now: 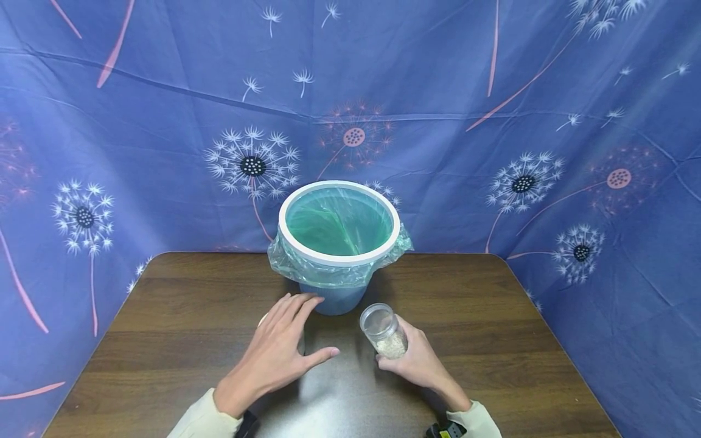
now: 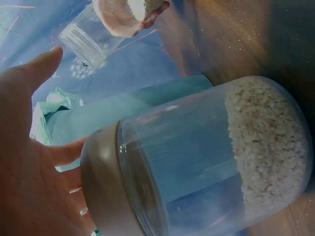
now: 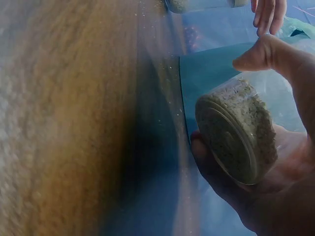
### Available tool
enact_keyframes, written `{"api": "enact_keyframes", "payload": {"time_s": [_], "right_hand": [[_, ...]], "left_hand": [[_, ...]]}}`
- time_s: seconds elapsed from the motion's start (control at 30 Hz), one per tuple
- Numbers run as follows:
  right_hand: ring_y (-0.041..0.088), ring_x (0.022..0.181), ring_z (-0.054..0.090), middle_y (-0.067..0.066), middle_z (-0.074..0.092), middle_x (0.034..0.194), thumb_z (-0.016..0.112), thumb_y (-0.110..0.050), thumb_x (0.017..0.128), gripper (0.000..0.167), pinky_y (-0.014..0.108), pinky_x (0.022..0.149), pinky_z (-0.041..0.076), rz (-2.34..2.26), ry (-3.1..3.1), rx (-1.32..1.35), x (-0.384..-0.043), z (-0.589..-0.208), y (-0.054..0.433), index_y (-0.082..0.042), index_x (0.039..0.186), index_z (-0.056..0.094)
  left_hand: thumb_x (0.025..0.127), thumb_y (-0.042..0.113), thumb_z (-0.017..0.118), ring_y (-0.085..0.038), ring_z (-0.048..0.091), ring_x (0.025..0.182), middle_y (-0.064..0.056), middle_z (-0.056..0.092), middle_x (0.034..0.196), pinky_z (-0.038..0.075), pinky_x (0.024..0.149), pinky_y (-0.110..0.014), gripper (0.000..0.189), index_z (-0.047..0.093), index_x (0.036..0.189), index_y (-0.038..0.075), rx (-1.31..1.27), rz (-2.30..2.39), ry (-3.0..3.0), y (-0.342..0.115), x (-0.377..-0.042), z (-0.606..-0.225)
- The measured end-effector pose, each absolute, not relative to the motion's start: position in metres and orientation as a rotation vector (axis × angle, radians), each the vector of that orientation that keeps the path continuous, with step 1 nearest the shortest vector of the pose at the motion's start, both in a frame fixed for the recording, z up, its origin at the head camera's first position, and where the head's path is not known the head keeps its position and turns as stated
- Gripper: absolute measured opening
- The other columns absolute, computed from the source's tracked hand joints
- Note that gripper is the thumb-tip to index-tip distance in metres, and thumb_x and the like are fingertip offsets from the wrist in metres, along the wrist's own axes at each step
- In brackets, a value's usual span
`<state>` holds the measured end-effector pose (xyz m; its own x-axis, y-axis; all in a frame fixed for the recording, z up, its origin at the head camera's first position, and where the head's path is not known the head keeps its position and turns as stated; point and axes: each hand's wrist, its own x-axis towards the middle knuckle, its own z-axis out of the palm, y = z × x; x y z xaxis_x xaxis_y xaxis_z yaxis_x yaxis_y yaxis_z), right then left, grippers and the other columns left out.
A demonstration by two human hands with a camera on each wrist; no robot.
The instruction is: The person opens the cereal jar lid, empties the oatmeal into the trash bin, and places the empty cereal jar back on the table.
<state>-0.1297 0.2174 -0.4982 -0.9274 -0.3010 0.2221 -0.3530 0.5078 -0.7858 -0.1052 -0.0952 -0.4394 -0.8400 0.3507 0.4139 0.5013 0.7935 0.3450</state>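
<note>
My right hand [image 1: 420, 362] grips a small clear jar [image 1: 391, 347] with no lid on its mouth. Pale grains or flakes lie in its lower part, and it leans to the left above the table. A larger clear jar [image 2: 197, 152] stands on the table, partly filled with similar pale grains and closed by a brownish lid [image 2: 101, 182]. Beside that lid is my left hand [image 1: 276, 353], thumb spread wide and fingers extended behind it; whether they touch it I cannot tell. From the head view this hand hides most of the larger jar.
A bluish bin [image 1: 336, 298] with a white rim [image 1: 339, 260] and a green plastic liner [image 1: 323, 274] stands at the back of the wooden table [image 1: 181, 328]. Blue cloth [image 1: 427, 146] with dandelion prints hangs behind and at the sides. Small specks dot the tabletop.
</note>
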Motion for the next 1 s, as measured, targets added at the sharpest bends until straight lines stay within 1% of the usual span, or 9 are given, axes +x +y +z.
{"api": "enact_keyframes", "payload": {"time_s": [0.17,0.23,0.33,0.53,0.6,0.73,0.9,1.0], "right_hand": [[0.01,0.089,0.068,-0.011,0.072,0.104,0.09,-0.007,0.067,0.062,0.03,0.081,0.056,1.41,-2.699,0.573,-0.129,-0.494,0.218,-0.026,0.121,0.066],[0.01,0.086,0.068,-0.011,0.072,0.101,0.09,-0.007,0.066,0.06,0.03,0.078,0.056,1.391,-2.699,0.587,-0.129,-0.492,0.219,-0.027,0.118,0.065],[0.01,0.081,0.067,-0.01,0.071,0.096,0.09,-0.007,0.066,0.057,0.03,0.073,0.056,1.366,-2.681,0.621,-0.129,-0.489,0.22,-0.026,0.114,0.065],[0.008,0.077,0.066,-0.01,0.07,0.092,0.091,-0.007,0.066,0.053,0.03,0.068,0.056,1.329,-2.644,0.654,-0.129,-0.482,0.222,-0.025,0.109,0.065],[0.008,0.077,0.065,-0.01,0.07,0.091,0.092,-0.007,0.066,0.053,0.029,0.067,0.055,1.33,-2.645,0.65,-0.129,-0.479,0.222,-0.024,0.109,0.066],[0.008,0.076,0.064,-0.01,0.07,0.089,0.093,-0.008,0.066,0.053,0.029,0.067,0.054,1.309,-2.651,0.653,-0.129,-0.476,0.221,-0.025,0.108,0.067],[0.007,0.074,0.065,-0.011,0.069,0.089,0.092,-0.008,0.065,0.053,0.029,0.066,0.055,1.299,-2.66,0.704,-0.129,-0.472,0.218,-0.027,0.107,0.065],[0.007,0.075,0.065,-0.012,0.07,0.09,0.091,-0.008,0.066,0.053,0.029,0.067,0.056,1.307,-2.667,0.735,-0.129,-0.471,0.216,-0.028,0.107,0.065]], "left_hand": [[0.084,0.073,0.078,-0.03,0.05,0.145,-0.006,0.058,0.15,0.032,0.125,-0.05,0.093,0.054,0.152,0.014,-0.698,-0.656,-2.63,-0.09,-0.107,-0.438],[0.084,0.071,0.079,-0.029,0.051,0.145,-0.007,0.058,0.149,0.03,0.126,-0.049,0.092,0.054,0.152,0.014,-0.716,-0.665,-2.622,-0.088,-0.108,-0.438],[0.085,0.07,0.079,-0.028,0.05,0.145,-0.006,0.058,0.149,0.03,0.126,-0.048,0.091,0.054,0.152,0.014,-0.725,-0.682,-2.614,-0.085,-0.109,-0.436],[0.087,0.069,0.078,-0.028,0.051,0.144,-0.003,0.058,0.149,0.034,0.124,-0.051,0.09,0.053,0.153,0.014,-0.766,-0.705,-2.588,-0.079,-0.111,-0.432],[0.088,0.071,0.075,-0.028,0.051,0.144,-0.003,0.057,0.15,0.035,0.123,-0.051,0.09,0.052,0.154,0.015,-0.771,-0.699,-2.587,-0.078,-0.112,-0.431],[0.09,0.073,0.072,-0.027,0.05,0.143,-0.001,0.055,0.152,0.039,0.12,-0.049,0.088,0.051,0.156,0.018,-0.77,-0.714,-2.571,-0.073,-0.113,-0.429],[0.093,0.072,0.069,-0.027,0.049,0.144,-0.001,0.052,0.154,0.042,0.117,-0.05,0.085,0.049,0.157,0.02,-0.811,-0.735,-2.524,-0.068,-0.113,-0.428],[0.095,0.074,0.065,-0.024,0.049,0.145,0.001,0.05,0.156,0.044,0.116,-0.049,0.085,0.046,0.159,0.022,-0.835,-0.744,-2.535,-0.065,-0.113,-0.427]]}}
